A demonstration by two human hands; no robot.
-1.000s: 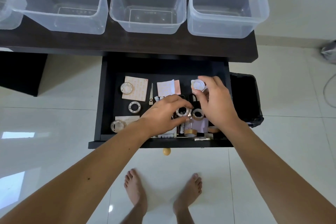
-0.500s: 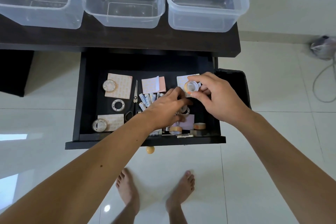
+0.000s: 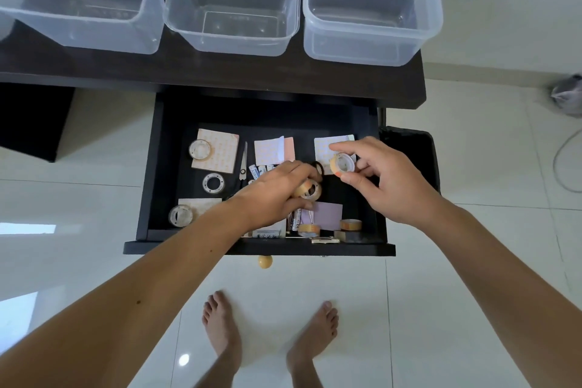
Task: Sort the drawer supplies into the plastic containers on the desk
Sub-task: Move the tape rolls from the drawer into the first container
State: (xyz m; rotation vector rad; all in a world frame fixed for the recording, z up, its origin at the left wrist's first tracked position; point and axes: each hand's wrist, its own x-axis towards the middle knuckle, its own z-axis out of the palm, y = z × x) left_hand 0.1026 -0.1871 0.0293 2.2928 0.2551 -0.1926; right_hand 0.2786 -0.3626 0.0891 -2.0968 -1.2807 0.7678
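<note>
The black drawer (image 3: 148, 173) stands pulled out under the dark desk (image 3: 220, 72). My right hand (image 3: 387, 179) holds a small roll of tape (image 3: 342, 163) between thumb and fingers above the drawer's right side. My left hand (image 3: 277, 192) is closed on another tape roll (image 3: 308, 190) in the drawer's middle. Several more tape rolls lie around, such as one at the left (image 3: 200, 149) and one below it (image 3: 213, 183). Sticky-note pads (image 3: 273, 150), scissors (image 3: 243, 161) and batteries (image 3: 296, 220) also lie inside. Three clear plastic containers, left (image 3: 82, 0), middle (image 3: 233, 6) and right (image 3: 371, 9), stand on the desk.
A black bin (image 3: 412, 151) stands right of the drawer. A grey bag (image 3: 567, 94) and a cable (image 3: 563, 161) lie on the white tiled floor at the right. My bare feet (image 3: 267, 334) are below the drawer's round knob (image 3: 265, 261).
My right hand has lifted its tape roll up and to the right, away from the pile. My left hand has closed on a second roll and raised it slightly. The view has shifted down.
</note>
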